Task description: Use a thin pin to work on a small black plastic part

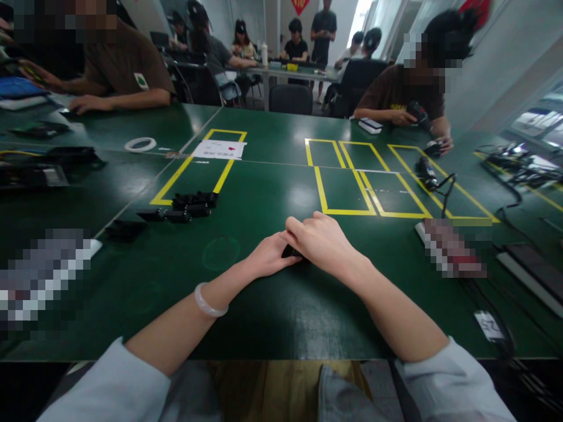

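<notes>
Both my hands meet over the green table [281, 305], close to its front edge. My left hand [270, 255] curls its fingers and thumb around a small black object [291, 252], mostly covered by the hands, so its kind does not show. From above and the right, my right hand [319, 243] bends over the same object, its fingers closed and partly hidden behind the back of the hand. A pale bracelet [211, 300] circles my left wrist. Left of my hands lie several black blocky parts [193, 205] in a cluster.
Yellow tape outlines [349, 211] mark the table ahead. A paper sheet [220, 150] and a white tape roll [140, 145] lie at the far left. Cables [510, 205] and a blurred-out box [453, 249] sit at right. Across the table, a person [404, 97] handles a black device.
</notes>
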Tool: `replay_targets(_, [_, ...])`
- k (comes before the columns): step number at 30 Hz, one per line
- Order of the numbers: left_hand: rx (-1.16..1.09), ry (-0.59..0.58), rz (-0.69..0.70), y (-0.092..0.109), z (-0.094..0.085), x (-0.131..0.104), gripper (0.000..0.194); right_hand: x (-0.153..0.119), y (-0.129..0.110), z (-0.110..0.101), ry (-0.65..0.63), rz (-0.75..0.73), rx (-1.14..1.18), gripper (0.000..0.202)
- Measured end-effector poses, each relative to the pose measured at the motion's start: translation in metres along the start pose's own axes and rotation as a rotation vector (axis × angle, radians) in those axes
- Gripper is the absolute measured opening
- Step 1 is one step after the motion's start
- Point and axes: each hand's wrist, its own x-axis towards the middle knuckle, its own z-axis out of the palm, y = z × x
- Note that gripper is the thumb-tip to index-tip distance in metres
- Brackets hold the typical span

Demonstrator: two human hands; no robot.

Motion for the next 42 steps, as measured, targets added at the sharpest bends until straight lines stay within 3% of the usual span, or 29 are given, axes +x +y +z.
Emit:
replay_targets(8, [-0.014,0.04,-0.003,0.0013,-0.0005,0.0002,0.037,-0.0024,0.0026,-0.0027,0.006,-0.006,0.107,0.02])
replay_targets(13, [0.027,0.006,-0.013,0.0011,-0.0008,0.0002,0.033,-0.0007,0.0052,-0.0021,-0.023,-0.006,0.033,0.033])
replay_targets(20, [0.009,0.039,-0.007,0.0022,0.0003,-0.0001,0.032,-0.0043,0.0063,-0.0059,0.018,0.0,0.137,0.018])
replay_targets(26, [0.046,0.01,-0.021,0.003,-0.0016,0.0003,0.035,-0.0019,0.0091,-0.0061,-0.044,0.011,0.11,0.031])
replay_targets(33, [0.041,0.019,0.002,0.0033,-0.0015,0.0001,0.032,-0.0026,0.0078,-0.0028,0.014,0.023,0.138,0.02])
replay_targets(38, [0.046,0.008,-0.023,0.0024,-0.0014,-0.0005,0.035,-0.0005,0.0079,-0.0005,-0.028,-0.001,0.053,0.026])
replay_targets(42, [0.039,0.033,-0.001,0.003,-0.0012,0.0,0.037,-0.0015,0.0081,0.0,-0.01,-0.022,0.098,0.019])
